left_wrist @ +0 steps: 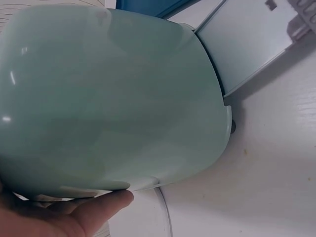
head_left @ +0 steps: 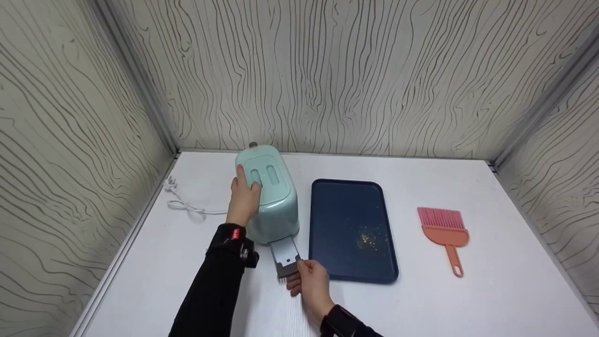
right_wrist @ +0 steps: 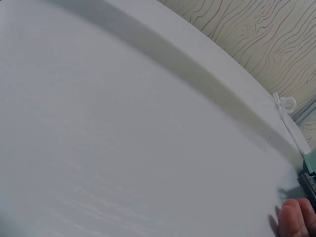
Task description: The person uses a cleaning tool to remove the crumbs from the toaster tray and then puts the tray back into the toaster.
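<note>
A mint-green toaster (head_left: 276, 217) with two recessed slots in its top stands at the left of the white table. My left hand (head_left: 244, 199) rests on its top and left side, fingers extended; the left wrist view shows a finger along the toaster's side (left_wrist: 113, 113). From the toaster's near end sticks out a metal crumb tray (head_left: 284, 249) with a dark grey handle. My right hand (head_left: 312, 283) pinches the right end of that handle between thumb and finger. Only fingertips of the right hand (right_wrist: 296, 217) show in the right wrist view, beside the handle.
A dark blue rectangular tray (head_left: 334, 210) with yellowish crumbs (head_left: 366, 240) lies right of the toaster. Farther right is an orange hand brush (head_left: 447, 236) with pink bristles. A white cord (head_left: 187, 206) with a plug lies left of the toaster. Wood-patterned panels surround the table.
</note>
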`<state>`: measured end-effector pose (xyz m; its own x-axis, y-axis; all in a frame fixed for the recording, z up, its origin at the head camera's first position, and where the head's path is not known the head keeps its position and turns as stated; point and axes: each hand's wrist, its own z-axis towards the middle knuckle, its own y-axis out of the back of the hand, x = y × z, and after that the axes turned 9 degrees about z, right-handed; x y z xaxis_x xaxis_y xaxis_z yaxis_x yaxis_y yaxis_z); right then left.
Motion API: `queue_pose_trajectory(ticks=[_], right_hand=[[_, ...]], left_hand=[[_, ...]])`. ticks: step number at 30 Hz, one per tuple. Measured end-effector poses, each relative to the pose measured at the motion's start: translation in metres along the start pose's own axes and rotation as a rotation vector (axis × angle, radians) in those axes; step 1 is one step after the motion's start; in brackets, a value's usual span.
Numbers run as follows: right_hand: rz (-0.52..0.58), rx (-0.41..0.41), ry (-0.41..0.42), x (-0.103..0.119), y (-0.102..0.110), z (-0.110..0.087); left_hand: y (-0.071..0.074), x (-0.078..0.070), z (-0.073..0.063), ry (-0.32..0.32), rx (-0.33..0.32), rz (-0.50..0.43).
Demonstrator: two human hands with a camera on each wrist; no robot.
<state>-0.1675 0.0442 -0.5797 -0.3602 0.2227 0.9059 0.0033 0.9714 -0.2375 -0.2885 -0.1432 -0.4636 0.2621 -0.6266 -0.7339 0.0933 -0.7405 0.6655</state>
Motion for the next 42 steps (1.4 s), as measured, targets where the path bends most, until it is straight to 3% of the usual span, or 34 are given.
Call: queue_pose_trajectory(ticks=[10,17,32,42], right_hand=[[0.013,-0.024,0.001,0.0,-0.006,0.008],[0.016,-0.026,0.004,0.001,-0.012,0.015],[0.032,-0.025,0.086,0.003,-0.024,0.029],[0.04,-0.018,0.057,0.007,-0.028,0.039]], left_hand=[[-0.002,-0.003,0.0,0.023,0.002,0.011],[-0.002,-0.003,-0.001,-0.01,-0.039,0.041],[-0.006,-0.003,-0.001,0.009,-0.035,0.005],[-0.004,-0.002,-0.002,-0.008,-0.043,0.005]])
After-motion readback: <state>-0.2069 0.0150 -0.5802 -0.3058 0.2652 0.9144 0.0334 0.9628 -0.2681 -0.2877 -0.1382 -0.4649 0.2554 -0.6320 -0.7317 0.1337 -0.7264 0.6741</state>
